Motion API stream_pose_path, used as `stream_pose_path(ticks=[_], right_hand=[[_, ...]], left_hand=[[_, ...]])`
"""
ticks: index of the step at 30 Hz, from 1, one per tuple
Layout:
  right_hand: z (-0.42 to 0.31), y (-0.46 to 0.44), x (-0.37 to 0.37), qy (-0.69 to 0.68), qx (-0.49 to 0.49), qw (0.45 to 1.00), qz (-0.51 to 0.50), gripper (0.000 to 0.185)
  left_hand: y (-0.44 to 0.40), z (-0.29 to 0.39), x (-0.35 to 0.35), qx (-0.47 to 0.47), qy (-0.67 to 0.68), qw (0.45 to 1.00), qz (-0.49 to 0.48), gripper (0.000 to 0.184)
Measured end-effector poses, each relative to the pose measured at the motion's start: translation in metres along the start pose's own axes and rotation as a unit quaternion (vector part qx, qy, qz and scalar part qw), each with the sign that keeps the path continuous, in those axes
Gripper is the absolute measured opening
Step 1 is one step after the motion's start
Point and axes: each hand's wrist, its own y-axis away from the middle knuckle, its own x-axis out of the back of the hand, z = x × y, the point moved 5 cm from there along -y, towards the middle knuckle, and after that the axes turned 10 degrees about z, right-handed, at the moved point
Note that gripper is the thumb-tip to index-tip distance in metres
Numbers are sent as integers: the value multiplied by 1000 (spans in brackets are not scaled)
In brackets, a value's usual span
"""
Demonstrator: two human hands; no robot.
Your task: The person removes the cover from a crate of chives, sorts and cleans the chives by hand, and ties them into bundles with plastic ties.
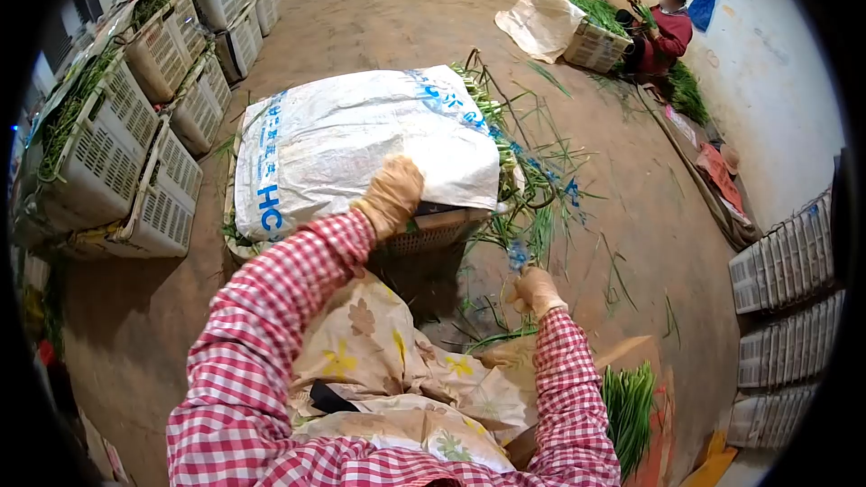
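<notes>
A brown floor (388, 27) stretches between stacked crates and a white wall (776, 81) in a room strewn with loose green stalks. Nearest, a worker in red-checked sleeves and a patterned apron (356, 347) sits or crouches before a crate (437, 230), a green bundle (627, 410) beside the right arm.

The gloved right hand (534, 291), apart from the crate beyond its near right corner, has its fingers closed on blue strands (518, 255), which show just ahead of the fingertips, toward the crate's right side. The gloved left hand (392, 194) is the nearer to the load, against the near edge of a white sack (352, 135) with blue lettering; its fingers are curled, though whether they grip the cloth cannot be told.

The sack lies over the crate, ahead of the left hand and ahead and to the left of the right, its long axis running crosswise before the worker. Pale stem ends (483, 99) poke out at its right side, near more blue ties (573, 189) and a dark curved strap (548, 189).

Farther off, slatted crates (117, 140) filled with greens line the left. At the far right, a person in a red top (672, 36) sits by the wall, holding stalks beside another loaded crate (591, 47).
</notes>
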Motion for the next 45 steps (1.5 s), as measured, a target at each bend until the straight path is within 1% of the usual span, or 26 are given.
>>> stream_pose_path(ticks=[1,2,4,6,7,9,12,14,16,18,19,20,22,24,26,28,29,30,31,32,34,38,39,41,43,45], right_hand=[[6,-4,-2,-27,-26,999,-38,37],[9,-7,-3,-55,-51,994,-74,39],[11,-2,10,-90,-107,987,-78,36],[5,13,33,-156,-126,980,18,41],[8,4,25,-63,-40,996,49,42],[19,3,6,-79,-48,995,42,41],[29,-5,-4,-97,-62,993,11,37],[45,-22,-38,-178,69,977,96,30],[55,-36,-65,-262,20,964,46,25],[43,-23,-23,-192,-117,970,92,24],[12,0,16,-224,-131,961,96,28],[10,-6,15,-220,-122,964,89,28],[0,-18,18,-198,-10,964,178,28],[-13,-16,3,-336,30,931,141,27],[-34,-7,7,-210,200,905,310,28],[-50,5,9,-151,282,865,386,30],[-48,-1,11,-225,140,930,254,32],[-44,-1,3,-286,-7,952,109,34],[-48,0,9,-273,0,953,131,37],[-54,1,14,-269,9,954,133,37],[-56,14,13,-271,0,957,107,37],[-72,20,-4,-312,50,944,94,35],[-74,24,-12,-336,66,932,121,36],[-75,34,-47,-354,68,928,91,35],[-85,48,-59,-369,68,924,68,35],[-107,68,-50,-179,121,974,74,34]], left_hand=[[-14,-19,37,26,-36,997,66,14],[-16,-63,23,202,125,962,-134,21],[-42,-133,77,185,31,979,-76,35],[2,-259,71,379,52,921,-74,38],[26,-321,70,469,58,879,-62,43],[62,-365,33,497,-43,867,-17,40],[80,-370,9,584,16,811,20,40],[104,-399,-18,607,18,794,14,41],[89,-394,-6,486,-40,862,-135,37],[71,-377,7,564,156,810,-33,33],[48,-367,21,399,-20,911,-104,33],[30,-353,32,203,-194,944,-171,33],[15,-334,63,344,-55,932,-96,33],[25,-310,81,410,130,902,13,31],[42,-278,93,472,295,830,-50,25],[77,-242,102,421,179,884,-98,32],[103,-226,94,432,136,886,-100,36],[146,-208,70,387,42,921,21,42],[148,-186,87,535,111,827,-133,45],[166,-172,70,548,113,814,-156,52],[190,-140,63,515,117,845,86,43],[215,-130,26,504,74,849,138,29],[224,-131,19,462,-7,843,276,25],[222,-172,22,544,33,814,201,26],[171,-213,64,460,-22,844,274,35],[119,-273,102,387,-100,885,240,37]])
